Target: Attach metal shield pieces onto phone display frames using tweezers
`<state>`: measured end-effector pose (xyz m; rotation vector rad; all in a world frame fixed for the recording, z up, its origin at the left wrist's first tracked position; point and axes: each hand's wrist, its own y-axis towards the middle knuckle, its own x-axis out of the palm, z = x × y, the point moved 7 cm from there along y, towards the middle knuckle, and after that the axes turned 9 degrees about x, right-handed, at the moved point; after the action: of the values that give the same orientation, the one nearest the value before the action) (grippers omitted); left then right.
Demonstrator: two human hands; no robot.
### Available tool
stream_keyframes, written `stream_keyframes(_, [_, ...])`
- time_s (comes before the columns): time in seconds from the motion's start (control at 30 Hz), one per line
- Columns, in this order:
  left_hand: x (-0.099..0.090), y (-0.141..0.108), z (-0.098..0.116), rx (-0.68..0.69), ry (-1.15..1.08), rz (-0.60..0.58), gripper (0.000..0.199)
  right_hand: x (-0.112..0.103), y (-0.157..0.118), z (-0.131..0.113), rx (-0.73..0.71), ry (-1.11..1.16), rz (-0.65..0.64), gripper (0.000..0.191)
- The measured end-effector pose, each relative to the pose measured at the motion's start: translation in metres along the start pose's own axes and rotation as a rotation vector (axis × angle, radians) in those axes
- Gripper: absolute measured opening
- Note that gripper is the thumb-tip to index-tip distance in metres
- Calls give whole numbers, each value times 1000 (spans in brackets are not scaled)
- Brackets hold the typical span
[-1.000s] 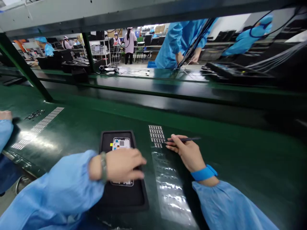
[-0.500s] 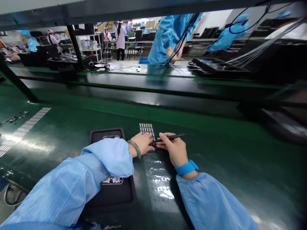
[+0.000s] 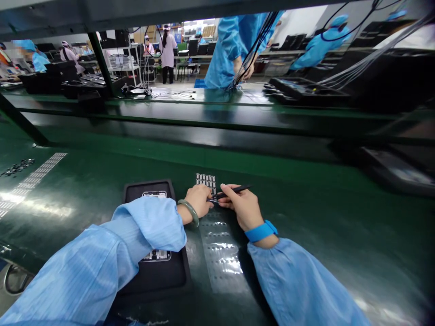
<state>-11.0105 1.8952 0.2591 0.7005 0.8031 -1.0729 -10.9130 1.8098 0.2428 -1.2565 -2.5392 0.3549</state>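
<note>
Beside the right hand (image 3: 247, 209), which grips a slim black tool (image 3: 240, 189), lies a gridded sheet (image 3: 206, 178).

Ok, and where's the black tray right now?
In the head view, the black tray lies on the green bench beneath the left sleeve, just left of the clear plastic sheet.

Left hand (image 3: 199, 200), palm down, fingers curled, close beside right hand (image 3: 245, 206), fingers pinched; both forearms (image 3: 302, 276) angled inward.
</note>
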Motion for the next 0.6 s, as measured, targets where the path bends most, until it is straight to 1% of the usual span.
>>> stream_keyframes(0.13, [-1,-3,1,-48,-37,17,12,3,2,1,43,-17,-6,25])
stream_keyframes(0.33, [1,-7,2,-40,-97,51,12,4,1,4,105,-52,-25,12])
stream_keyframes(0.6, [3,-10,3,-36,-151,62,14,2,1,6,155,-78,-27,13])
